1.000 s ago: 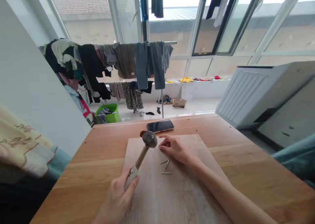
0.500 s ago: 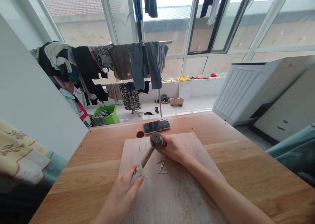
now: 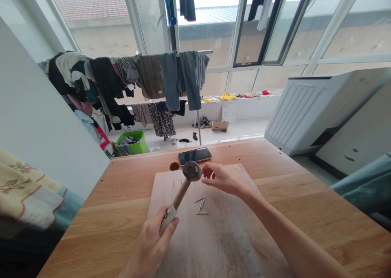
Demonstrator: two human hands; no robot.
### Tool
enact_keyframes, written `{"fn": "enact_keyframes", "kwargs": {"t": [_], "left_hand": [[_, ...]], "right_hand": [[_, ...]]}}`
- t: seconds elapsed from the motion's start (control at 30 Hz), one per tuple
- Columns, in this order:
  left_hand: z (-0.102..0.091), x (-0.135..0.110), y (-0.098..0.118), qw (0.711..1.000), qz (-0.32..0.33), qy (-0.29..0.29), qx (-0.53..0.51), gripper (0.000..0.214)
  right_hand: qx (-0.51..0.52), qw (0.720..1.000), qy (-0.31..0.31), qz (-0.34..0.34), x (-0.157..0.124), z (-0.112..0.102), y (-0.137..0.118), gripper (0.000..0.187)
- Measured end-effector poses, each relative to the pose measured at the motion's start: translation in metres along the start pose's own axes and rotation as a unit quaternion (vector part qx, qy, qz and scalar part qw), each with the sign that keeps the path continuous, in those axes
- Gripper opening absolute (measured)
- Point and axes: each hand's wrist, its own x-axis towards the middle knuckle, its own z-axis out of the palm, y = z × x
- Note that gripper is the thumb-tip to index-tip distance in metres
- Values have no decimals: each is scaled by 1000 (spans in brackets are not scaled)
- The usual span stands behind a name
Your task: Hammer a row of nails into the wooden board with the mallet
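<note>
My left hand is closed round the lower end of a wooden-handled hammer. Its dark round head is lifted over the far part of a pale wooden board. My right hand hovers just right of the head, a little above the board, with its fingers loosely apart and nothing visible in them. Three loose nails lie on the board between my hands. Tiny nail heads stick up near the board's far left.
The board lies on a wooden table. A black phone lies flat just beyond the board, with a small brown disc to its left. A white cabinet stands right of the table. A clothes rack and green basket stand behind.
The hammer head swung right toward my right hand, dipped to the board, then rose again. My right hand lifted off the board and its fingers spread.
</note>
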Motion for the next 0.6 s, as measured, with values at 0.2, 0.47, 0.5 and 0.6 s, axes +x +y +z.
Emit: {"fn": "enact_keyframes", "kwargs": {"t": [0.2,0.47,0.5,0.6], "left_hand": [[-2,-5,-3,999,20,27,-7,40],[-4,-5,0,1000,11,14,-17,41],[-4,-5,0,1000,10,14,-17,41],[-4,-6,0,999,12,18,-23,41]], "right_hand": [[-128,983,-113,-60,-11,5,-41,13],[-225,966,-110,-66,-2,19,-49,22],[-222,967,-105,-65,-2,19,-47,23],[-192,975,-87,-67,-4,16,-42,24]]}}
